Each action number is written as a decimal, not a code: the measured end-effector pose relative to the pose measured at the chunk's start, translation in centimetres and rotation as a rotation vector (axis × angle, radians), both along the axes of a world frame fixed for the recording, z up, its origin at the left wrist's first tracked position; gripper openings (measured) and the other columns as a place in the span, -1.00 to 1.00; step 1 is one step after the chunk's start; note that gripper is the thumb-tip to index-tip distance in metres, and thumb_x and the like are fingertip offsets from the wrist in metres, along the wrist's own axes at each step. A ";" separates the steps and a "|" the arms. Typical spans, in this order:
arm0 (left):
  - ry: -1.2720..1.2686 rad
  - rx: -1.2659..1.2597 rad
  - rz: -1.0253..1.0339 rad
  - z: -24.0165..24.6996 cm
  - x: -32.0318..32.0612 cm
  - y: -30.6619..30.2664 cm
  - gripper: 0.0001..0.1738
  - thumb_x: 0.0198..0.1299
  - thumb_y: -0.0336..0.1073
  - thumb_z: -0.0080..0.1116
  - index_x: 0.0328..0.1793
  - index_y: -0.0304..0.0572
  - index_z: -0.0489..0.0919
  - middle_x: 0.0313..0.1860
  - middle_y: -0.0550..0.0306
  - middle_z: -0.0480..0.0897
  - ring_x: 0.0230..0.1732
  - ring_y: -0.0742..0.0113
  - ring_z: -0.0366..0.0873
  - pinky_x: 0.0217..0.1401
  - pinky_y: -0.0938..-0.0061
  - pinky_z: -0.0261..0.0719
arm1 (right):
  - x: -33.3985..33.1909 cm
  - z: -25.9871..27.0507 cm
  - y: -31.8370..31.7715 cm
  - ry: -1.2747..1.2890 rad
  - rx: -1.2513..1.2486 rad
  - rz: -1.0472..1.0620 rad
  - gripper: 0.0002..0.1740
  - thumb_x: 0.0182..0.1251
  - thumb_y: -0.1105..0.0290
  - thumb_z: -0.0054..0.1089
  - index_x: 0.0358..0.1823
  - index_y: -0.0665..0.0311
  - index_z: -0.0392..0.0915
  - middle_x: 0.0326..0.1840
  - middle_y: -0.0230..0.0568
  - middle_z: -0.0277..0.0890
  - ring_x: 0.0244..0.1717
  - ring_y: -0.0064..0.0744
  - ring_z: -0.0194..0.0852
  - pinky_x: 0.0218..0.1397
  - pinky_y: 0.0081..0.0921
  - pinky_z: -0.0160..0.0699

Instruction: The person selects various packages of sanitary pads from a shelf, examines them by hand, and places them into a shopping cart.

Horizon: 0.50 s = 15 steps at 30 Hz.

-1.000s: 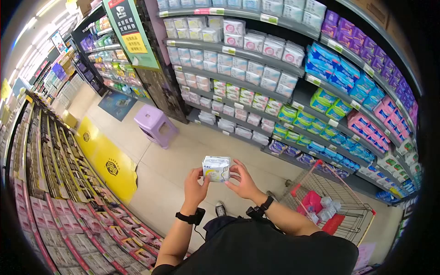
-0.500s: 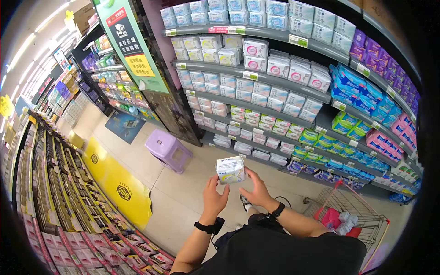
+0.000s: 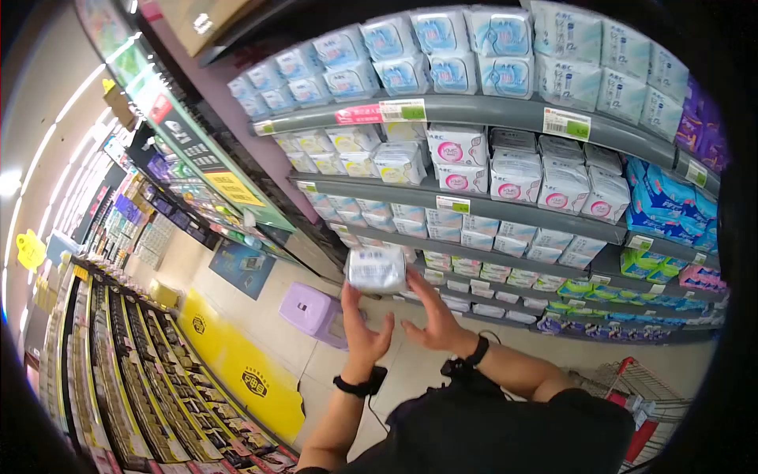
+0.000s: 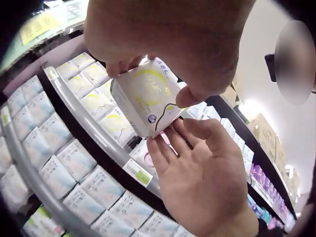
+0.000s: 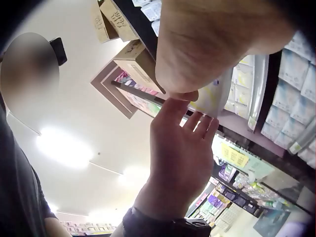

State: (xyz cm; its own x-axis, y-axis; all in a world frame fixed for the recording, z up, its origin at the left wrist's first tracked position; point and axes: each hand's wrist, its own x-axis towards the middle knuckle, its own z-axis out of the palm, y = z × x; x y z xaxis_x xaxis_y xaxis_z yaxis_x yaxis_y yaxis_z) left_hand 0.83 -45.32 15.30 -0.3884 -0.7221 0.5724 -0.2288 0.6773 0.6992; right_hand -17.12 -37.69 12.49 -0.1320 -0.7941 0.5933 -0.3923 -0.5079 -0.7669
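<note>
A white sanitary pad pack [image 3: 377,270] with a yellow ring on one face is held up in front of the body between both hands. My left hand [image 3: 365,336] supports its left side with extended fingers, the thumb standing away from it in the head view. On the other side, my right hand [image 3: 438,320] touches the pack with straight fingertips, its thumb also apart. In the left wrist view the pack's ringed face [image 4: 148,96] shows, with the right hand's palm [image 4: 202,180] turned toward that camera. Much of the pack is covered by the right hand in the right wrist view.
Ahead, curved shelves [image 3: 505,207] carry rows of pad packs, including yellow-ringed packs [image 3: 395,163] behind the held one. A purple stool [image 3: 309,312] stands on the floor. At right is a shopping cart [image 3: 643,395]; a long low display [image 3: 142,379] runs along the left.
The pack has been raised and carried forward toward the shelves, which now appear larger. Both thumbs, earlier against the pack, have come away from it.
</note>
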 end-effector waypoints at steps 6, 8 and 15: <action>0.064 -0.124 -0.103 3.7 -6.3 -7.6 0.04 0.20 -0.43 0.34 0.72 -0.51 -0.01 0.66 -0.26 0.12 0.66 -0.11 0.18 0.72 0.04 0.16 | -4.2 5.0 -6.9 0.052 -0.160 -0.165 0.06 0.30 0.40 0.37 0.76 0.37 -0.03 0.82 0.32 -0.17 0.82 0.30 -0.20 0.79 0.00 -0.08; 0.145 -0.141 -0.125 4.0 -8.3 -10.2 0.03 0.21 -0.41 0.32 0.71 -0.53 -0.01 0.65 -0.27 0.13 0.66 -0.12 0.18 0.71 0.03 0.17 | -5.1 6.8 -8.8 0.030 -0.138 -0.215 0.06 0.30 0.38 0.38 0.75 0.39 -0.03 0.82 0.34 -0.18 0.82 0.30 -0.19 0.79 0.00 -0.07; 0.226 -0.172 -0.359 5.4 -12.9 -18.6 -0.11 0.29 -0.57 0.20 0.70 -0.51 0.04 0.66 -0.30 0.17 0.68 -0.16 0.19 0.71 -0.02 0.18 | -7.7 9.5 -16.1 0.062 -0.164 -0.467 0.08 0.32 0.36 0.37 0.74 0.52 -0.08 0.81 0.36 -0.15 0.81 0.28 -0.13 0.78 -0.04 -0.01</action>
State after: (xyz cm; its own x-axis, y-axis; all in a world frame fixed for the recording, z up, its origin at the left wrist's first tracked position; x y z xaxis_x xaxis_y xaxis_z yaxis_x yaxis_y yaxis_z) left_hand -12.11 -63.92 20.67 -0.4484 -0.4517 0.7713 0.1872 0.7963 0.5753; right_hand -24.83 -53.77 22.01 -0.4118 -0.5545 0.7231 -0.6488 -0.3789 -0.6600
